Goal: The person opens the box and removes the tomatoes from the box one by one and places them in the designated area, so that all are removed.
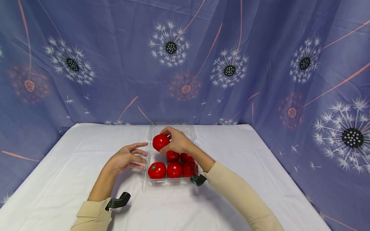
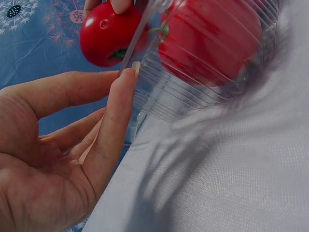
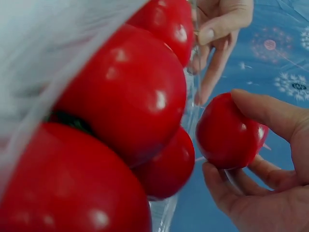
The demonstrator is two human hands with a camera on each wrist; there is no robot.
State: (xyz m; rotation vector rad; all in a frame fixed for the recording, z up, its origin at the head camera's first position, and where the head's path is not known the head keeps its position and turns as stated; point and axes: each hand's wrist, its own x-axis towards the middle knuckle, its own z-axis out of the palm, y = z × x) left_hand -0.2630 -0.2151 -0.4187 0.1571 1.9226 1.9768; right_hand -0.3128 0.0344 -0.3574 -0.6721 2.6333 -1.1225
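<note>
Red and glossy, a tomato (image 1: pixel 160 142) sits in the curled fingers of the right hand (image 1: pixel 177 141), held just above the back left part of a clear plastic tray (image 1: pixel 147 166) near the centre of the frame. Five more tomatoes (image 1: pixel 174 169) lie inside the tray, three along its near edge and two behind them. To the left of the tray the left hand (image 1: pixel 126 158) rests with fingers (image 2: pixel 120 104) straight and spread, holding nothing, the fingertips at the tray's left wall. Tray and hands rest on a counter (image 1: pixel 72 166) covered in white cloth, with a blue dandelion-print drape (image 1: pixel 115 64) filling the upper frame.
</note>
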